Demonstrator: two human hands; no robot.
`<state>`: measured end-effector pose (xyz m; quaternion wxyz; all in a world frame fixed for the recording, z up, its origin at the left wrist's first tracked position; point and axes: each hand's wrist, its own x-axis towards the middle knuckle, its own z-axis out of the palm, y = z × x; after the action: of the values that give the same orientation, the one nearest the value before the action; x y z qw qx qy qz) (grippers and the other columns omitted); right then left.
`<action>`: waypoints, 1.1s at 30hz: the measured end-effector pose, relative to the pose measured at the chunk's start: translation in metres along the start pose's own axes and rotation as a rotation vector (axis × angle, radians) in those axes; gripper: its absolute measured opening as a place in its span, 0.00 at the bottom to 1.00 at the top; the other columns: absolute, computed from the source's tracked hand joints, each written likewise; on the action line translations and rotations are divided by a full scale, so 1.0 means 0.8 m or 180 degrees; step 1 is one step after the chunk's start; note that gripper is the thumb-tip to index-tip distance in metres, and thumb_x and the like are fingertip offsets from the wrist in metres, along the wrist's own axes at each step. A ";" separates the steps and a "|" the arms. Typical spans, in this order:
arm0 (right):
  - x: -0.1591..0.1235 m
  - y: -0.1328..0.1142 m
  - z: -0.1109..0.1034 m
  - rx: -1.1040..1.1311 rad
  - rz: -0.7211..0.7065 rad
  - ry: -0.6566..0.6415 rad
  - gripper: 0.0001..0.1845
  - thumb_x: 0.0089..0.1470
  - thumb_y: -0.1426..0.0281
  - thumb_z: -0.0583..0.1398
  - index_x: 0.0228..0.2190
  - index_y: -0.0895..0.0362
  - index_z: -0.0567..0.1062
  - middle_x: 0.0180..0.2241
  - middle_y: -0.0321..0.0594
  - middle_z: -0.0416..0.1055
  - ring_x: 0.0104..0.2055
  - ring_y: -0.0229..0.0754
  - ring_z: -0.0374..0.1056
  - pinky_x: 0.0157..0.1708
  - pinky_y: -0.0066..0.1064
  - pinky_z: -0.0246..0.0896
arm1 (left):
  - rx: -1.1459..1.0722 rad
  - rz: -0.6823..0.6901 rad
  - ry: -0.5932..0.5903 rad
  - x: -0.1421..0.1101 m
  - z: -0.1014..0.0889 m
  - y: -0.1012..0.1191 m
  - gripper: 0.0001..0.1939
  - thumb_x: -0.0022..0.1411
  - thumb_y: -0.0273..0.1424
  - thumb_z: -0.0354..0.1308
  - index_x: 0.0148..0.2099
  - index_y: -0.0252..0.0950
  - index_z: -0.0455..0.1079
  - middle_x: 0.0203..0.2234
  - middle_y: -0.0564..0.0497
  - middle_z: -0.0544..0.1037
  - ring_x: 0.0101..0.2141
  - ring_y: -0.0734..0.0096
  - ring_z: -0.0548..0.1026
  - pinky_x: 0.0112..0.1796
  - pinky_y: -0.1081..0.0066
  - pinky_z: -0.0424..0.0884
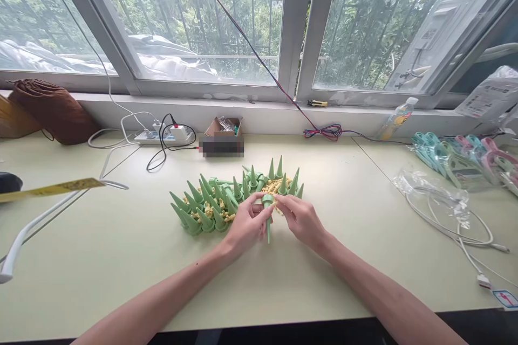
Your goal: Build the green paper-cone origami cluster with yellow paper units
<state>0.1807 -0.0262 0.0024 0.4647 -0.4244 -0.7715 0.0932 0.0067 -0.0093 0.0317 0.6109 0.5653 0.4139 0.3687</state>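
Observation:
My left hand (250, 219) is closed around a green plastic plant watering spike (267, 221), whose pointed end faces down toward me. Close against its wide green top, my right hand (300, 220) pinches a small yellow plastic piece (275, 202), mostly covered by the fingers. Left of and behind my hands, several green spikes (205, 218) stand point up in a cluster on the table. Small yellow pieces (280, 186) lie heaped among the spikes behind my hands, and more show between the spikes on the left.
A small cardboard box (224, 128) and a power strip (165, 136) with cables stand along the back wall. Bagged plastic clips (457, 156) and a coiled white cable (453, 226) lie right. A bottle (399, 118) stands at the back right. A white tube (36, 221) crosses the left side.

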 end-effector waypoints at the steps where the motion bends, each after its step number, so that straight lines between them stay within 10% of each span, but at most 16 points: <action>1: 0.000 0.000 0.000 -0.0014 -0.0038 -0.0008 0.15 0.68 0.72 0.51 0.51 0.56 0.73 0.32 0.42 0.73 0.29 0.39 0.68 0.28 0.29 0.64 | 0.0001 0.0001 -0.0008 0.000 0.000 0.001 0.27 0.58 0.45 0.64 0.52 0.35 0.64 0.21 0.55 0.75 0.12 0.79 0.64 0.14 0.77 0.62; 33: 0.000 -0.006 0.001 0.0233 0.0582 -0.0387 0.23 0.70 0.62 0.45 0.25 0.55 0.66 0.23 0.36 0.67 0.22 0.36 0.60 0.24 0.27 0.55 | 0.0658 0.0773 0.0047 -0.003 -0.002 -0.016 0.21 0.64 0.40 0.58 0.56 0.37 0.66 0.20 0.58 0.61 0.26 0.70 0.71 0.20 0.77 0.63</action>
<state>0.1775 -0.0289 0.0044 0.4217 -0.4693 -0.7525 0.1888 0.0037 -0.0120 0.0194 0.4973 0.6684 0.3827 0.3994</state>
